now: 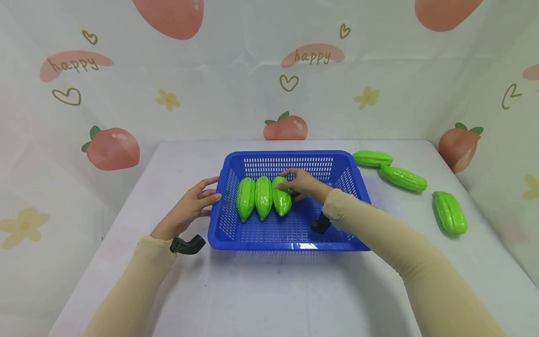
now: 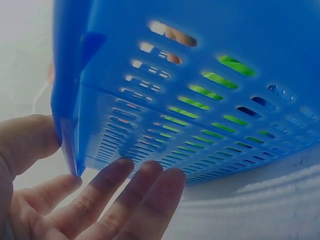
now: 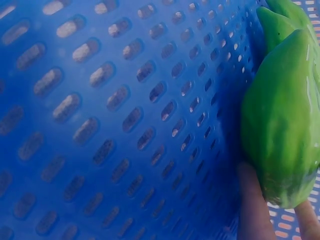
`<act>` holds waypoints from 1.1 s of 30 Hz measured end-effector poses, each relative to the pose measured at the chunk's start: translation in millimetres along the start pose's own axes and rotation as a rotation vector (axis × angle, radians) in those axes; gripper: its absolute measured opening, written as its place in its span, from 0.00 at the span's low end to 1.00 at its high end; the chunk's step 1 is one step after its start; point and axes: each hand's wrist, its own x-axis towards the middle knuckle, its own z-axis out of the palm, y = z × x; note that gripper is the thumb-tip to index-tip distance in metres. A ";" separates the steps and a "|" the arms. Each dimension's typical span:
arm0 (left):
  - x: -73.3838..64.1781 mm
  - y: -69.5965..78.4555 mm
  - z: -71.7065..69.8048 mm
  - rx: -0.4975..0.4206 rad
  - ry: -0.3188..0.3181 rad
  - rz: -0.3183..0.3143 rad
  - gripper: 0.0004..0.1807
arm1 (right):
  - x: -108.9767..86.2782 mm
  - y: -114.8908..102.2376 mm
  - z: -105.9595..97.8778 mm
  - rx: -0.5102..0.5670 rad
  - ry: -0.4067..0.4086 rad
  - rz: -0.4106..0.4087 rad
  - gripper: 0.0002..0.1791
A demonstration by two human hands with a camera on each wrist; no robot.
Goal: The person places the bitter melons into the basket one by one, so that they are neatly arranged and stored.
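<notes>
Three glossy green ridged gourds lie side by side in a blue plastic basket (image 1: 290, 246) with slotted walls. My right hand (image 1: 306, 184) reaches inside and grips the rightmost gourd (image 1: 282, 201), thumb on its left and fingers to its right. In the right wrist view, fingertips (image 3: 255, 210) touch the end of that gourd (image 3: 280, 120). The middle gourd (image 1: 264, 199) and left gourd (image 1: 246, 199) rest beside it. At the basket's left side, my left hand (image 1: 191, 204) touches the rim, its fingers fairly straight along the outer wall (image 2: 165, 110).
Outside the basket, to the right on the white table (image 1: 269, 290), lie three more gourds: one at the back (image 1: 372, 158), one touching its end (image 1: 404, 179), and one farther right (image 1: 450, 213). A fruit-patterned cloth (image 1: 236, 93) hangs behind the table.
</notes>
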 end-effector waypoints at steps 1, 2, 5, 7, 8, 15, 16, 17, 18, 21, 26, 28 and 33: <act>-0.1 0.3 0.0 0.001 0.001 -0.001 0.41 | -0.5 -0.2 0.5 -0.003 0.002 0.000 0.31; -0.2 0.5 0.0 0.002 0.001 -0.002 0.41 | -1.1 -0.5 0.8 -0.006 0.006 0.001 0.31; -0.5 1.1 0.1 0.002 0.003 -0.005 0.41 | -2.0 -0.9 1.9 -0.014 0.013 0.003 0.30; -0.6 1.2 0.3 0.003 0.004 -0.006 0.41 | -1.9 -0.5 2.2 -0.019 0.015 0.001 0.30; -0.5 1.2 0.3 0.002 0.004 -0.005 0.41 | -1.5 -0.4 2.1 -0.020 0.018 0.002 0.30; -1.1 0.1 0.8 0.000 0.006 0.000 0.42 | 0.5 0.6 2.4 -0.002 0.025 0.007 0.30; -1.2 0.0 0.9 0.000 0.007 0.001 0.42 | 0.5 0.6 2.4 0.002 0.025 0.008 0.30; -1.2 -0.1 0.9 -0.002 0.007 0.001 0.42 | 0.4 0.5 2.4 0.005 0.025 0.010 0.30; -1.3 -0.1 0.9 -0.003 0.008 0.002 0.42 | 0.4 0.6 2.4 0.006 0.025 0.011 0.30; -1.2 0.1 1.1 -0.005 0.008 0.004 0.41 | 0.8 0.9 2.3 0.007 0.025 0.014 0.30; -0.9 0.5 0.8 -0.006 0.007 -0.003 0.41 | 0.5 0.4 1.9 0.007 0.025 0.018 0.30; -0.8 0.4 0.5 -0.004 0.006 -0.008 0.41 | -0.1 0.0 1.9 0.009 0.025 0.022 0.30; -0.2 -0.3 -0.4 -0.008 -0.001 -0.006 0.41 | -2.1 -1.3 1.8 0.027 0.020 0.028 0.30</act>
